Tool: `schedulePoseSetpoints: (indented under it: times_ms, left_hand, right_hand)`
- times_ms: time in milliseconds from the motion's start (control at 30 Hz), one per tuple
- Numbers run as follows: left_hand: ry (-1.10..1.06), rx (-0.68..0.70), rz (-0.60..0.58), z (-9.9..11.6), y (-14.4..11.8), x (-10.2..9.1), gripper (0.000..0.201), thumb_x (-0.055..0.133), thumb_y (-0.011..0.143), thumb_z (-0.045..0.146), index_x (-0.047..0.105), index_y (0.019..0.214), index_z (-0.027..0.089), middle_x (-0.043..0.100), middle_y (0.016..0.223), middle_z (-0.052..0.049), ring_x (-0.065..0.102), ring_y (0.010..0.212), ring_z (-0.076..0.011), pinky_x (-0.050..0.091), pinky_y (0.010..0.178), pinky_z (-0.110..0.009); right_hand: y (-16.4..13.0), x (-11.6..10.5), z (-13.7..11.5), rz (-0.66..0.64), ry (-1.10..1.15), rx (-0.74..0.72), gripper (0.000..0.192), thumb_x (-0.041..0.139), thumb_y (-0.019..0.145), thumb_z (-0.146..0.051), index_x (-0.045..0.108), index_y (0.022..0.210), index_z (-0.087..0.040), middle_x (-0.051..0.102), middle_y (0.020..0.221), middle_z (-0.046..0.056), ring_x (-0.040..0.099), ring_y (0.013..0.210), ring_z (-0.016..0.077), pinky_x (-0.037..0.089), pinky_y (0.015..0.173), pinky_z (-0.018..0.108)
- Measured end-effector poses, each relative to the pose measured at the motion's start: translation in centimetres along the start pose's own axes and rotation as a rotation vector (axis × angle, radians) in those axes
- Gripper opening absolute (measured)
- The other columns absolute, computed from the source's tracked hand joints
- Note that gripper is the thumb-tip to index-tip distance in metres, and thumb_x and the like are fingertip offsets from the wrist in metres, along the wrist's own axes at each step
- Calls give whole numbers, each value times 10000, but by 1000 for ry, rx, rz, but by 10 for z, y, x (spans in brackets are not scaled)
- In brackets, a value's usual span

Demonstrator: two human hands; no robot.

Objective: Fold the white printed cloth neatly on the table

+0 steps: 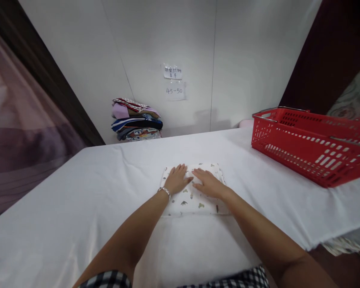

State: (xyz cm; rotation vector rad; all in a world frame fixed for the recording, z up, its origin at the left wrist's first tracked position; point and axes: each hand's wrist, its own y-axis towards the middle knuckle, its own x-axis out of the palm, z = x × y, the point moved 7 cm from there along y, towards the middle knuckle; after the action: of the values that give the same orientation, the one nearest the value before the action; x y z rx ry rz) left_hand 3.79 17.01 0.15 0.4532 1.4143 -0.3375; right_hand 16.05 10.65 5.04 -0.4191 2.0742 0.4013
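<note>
White table (117, 196) lies open from my left hand (177, 180) toward 9 o'clock, while at 3 a free strip separates my right hand (208, 184) from a red basket (291, 142) blocking the way. Beyond the far edge, a wall (246, 64) stands at 12, piled clothes (137, 122) between 10 and 11.

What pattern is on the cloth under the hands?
White cloth with small scattered green and brown plant-like motifs, best seen in the head view.

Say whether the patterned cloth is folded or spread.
Folded, it seems: the cloth lies as a compact rectangle on the covered table.
</note>
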Motion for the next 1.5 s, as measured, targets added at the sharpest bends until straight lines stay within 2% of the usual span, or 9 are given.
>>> schedulePoseSetpoints:
  times_ms: [100,267,400,500,567,733,867,1067,1500]
  left_hand:
    - [12,10,-8,1,-1,-1,649,261,902,556,293,1419,164,263,1496,-85,178,1390,-233,140,1124,-427]
    - [-13,6,13,-1,0,0,676,240,891,593,299,1418,173,256,1499,-80,179,1389,-233,131,1127,-429]
    - [-38,7,34,-1,0,3,691,222,882,619,305,1413,185,265,1496,-78,180,1389,-233,133,1125,-426]
    - [-64,15,39,-2,1,1,659,240,887,605,331,1394,194,286,1489,-76,205,1380,-235,143,1118,-437]
    - [-86,-5,67,-6,2,-5,570,252,911,546,382,1353,211,370,1447,-72,257,1357,-235,133,1111,-470]
    - [-157,-238,144,-39,8,-20,364,273,944,330,558,1151,240,595,1222,-50,437,1211,-220,143,1082,-514]
    - [-180,-269,142,-53,15,-19,310,356,918,304,606,1092,241,615,1183,-44,481,1150,-215,261,1038,-432]
    - [-194,-262,132,-57,20,-17,282,400,901,345,647,989,242,649,1070,-32,530,1044,-207,365,924,-331]
    - [-205,-309,115,-59,23,-16,292,370,908,330,636,914,208,655,1009,-46,535,991,-207,393,834,-319]
  right_hand:
    - [19,6,-9,-13,-94,4,632,467,854,-417,311,1412,-162,280,1482,134,202,1377,264,189,1086,458]
    - [35,17,51,17,-281,294,690,331,889,-550,284,1418,-110,217,1501,159,121,1393,277,80,1101,475]
    - [34,27,77,32,-339,306,721,243,892,-587,252,1433,-109,195,1511,137,105,1396,261,49,1105,462]
    - [33,30,78,23,-340,312,740,217,886,-603,237,1439,-111,182,1516,128,99,1397,257,50,1104,460]
    - [33,30,77,21,-334,314,750,202,883,-611,228,1442,-111,178,1518,122,95,1398,254,47,1104,458]
    - [33,28,76,11,-315,318,760,184,880,-619,215,1446,-112,168,1522,109,77,1400,249,35,1107,456]
    - [32,28,76,13,-303,327,749,193,882,-610,221,1444,-116,173,1521,105,83,1400,245,30,1108,454]
    - [33,29,77,14,-304,333,749,198,878,-618,224,1444,-128,179,1521,98,85,1400,241,30,1110,446]
    - [33,28,78,16,-307,327,745,197,879,-616,219,1445,-133,181,1521,93,87,1400,237,27,1109,437]
